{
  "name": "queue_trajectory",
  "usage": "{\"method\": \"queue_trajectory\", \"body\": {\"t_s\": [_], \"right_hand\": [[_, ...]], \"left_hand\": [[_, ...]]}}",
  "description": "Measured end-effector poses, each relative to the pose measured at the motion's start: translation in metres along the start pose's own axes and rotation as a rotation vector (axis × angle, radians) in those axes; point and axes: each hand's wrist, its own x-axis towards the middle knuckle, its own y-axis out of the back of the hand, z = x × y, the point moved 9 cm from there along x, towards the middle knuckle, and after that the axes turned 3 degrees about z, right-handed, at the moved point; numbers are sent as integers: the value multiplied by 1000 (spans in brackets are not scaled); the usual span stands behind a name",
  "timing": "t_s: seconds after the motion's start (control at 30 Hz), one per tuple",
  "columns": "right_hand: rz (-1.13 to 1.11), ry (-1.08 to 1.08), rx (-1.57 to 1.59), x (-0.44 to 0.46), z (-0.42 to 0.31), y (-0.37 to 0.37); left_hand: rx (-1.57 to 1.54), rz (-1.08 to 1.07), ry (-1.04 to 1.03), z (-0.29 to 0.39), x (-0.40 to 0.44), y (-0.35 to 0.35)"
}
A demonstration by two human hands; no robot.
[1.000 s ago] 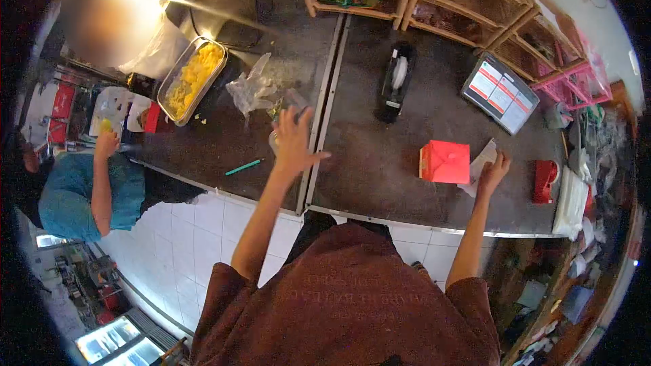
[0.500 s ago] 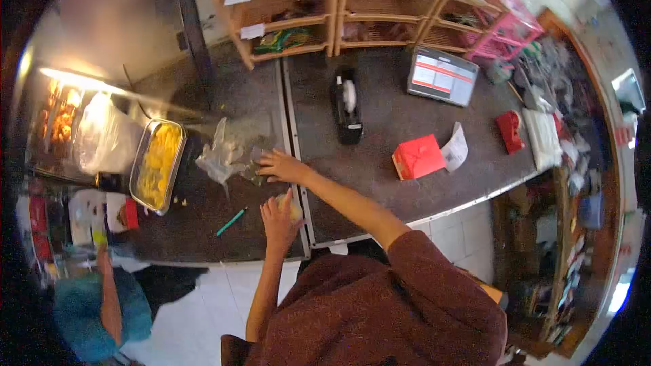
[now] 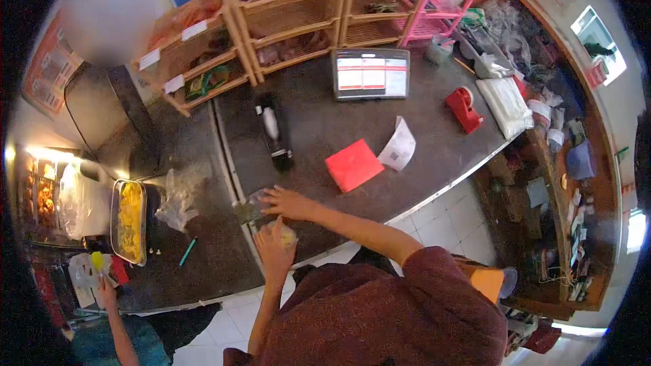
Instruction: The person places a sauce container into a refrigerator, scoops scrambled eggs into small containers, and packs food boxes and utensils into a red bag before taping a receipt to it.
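My left hand is curled around a small pale yellowish item, perhaps a container, near the counter's front edge. Just beyond it, my right hand touches a small clear plastic packet, its fingers pointing left. To the right lie a red box and a white paper slip against its side. A black tape dispenser stands farther back. A crumpled clear bag and a green pen lie to the left.
A tray of yellow food stands left. A co-worker's hand holds something yellow-green beside it. Wooden racks, a tablet, a red tape dispenser and white bags line the back and right.
My right hand has left the paper slip and crossed left to the clear packet. My left hand has closed around the yellowish item. The view has swung right.
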Motion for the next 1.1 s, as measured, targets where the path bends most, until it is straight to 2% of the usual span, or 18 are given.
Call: {"method": "queue_trajectory", "body": {"t_s": [0.03, 0.13, 0.2, 0.3, 0.33, 0.37, 0.4, 0.53, 0.57, 0.6, 0.63, 0.7, 0.77, 0.83, 0.9, 1.0, 1.03, 1.1], "right_hand": [[-26, 56, 11, -7, 0, -3], [18, -80, -14, -32, 17, 14], [-33, -439, 288, -53, 40, 26], [64, -434, 70, -106, 35, 39], [-116, -392, 164, -116, 26, 40], [-49, -252, 358, -115, 14, 80], [-115, 45, 50, -115, -11, 116], [-82, -167, 1010, -154, 27, 205], [-73, -245, 1038, -172, 44, 238], [-67, -330, 1057, -192, 63, 263], [194, -312, 831, -216, 95, 289], [411, -659, 498, -292, 163, 340], [629, -1006, 498, -389, 227, 380], [1019, -975, 474, -485, 273, 436], [1220, -1119, 369, -588, 308, 491], [1302, -1213, -41, -712, 357, 578], [1268, -1238, -134, -754, 383, 598], [1138, -1191, -604, -808, 422, 647]], "left_hand": [[-9, -5, 44, 5, -1, -9], [63, 19, 146, 31, -12, -21], [91, 128, 269, 43, -13, -19], [145, 259, 312, 67, -17, -39], [112, 297, 350, 74, -18, -40], [82, 338, 383, 81, -11, -41], [92, 295, 380, 92, 1, -46], [248, 253, 337, 75, 14, -72], [301, 265, 286, 69, 22, -79], [374, 65, 386, 86, 34, -76], [428, 97, 369, 81, 34, -87], [565, 189, 370, 52, 26, -95], [693, 450, 323, 91, 20, -61], [694, 657, 277, 132, 14, -30], [455, 703, 286, 169, -7, -24], [112, 476, 316, 248, -22, -83], [4, 348, 332, 282, -21, -116], [-148, 90, 381, 350, -14, -187]]}}
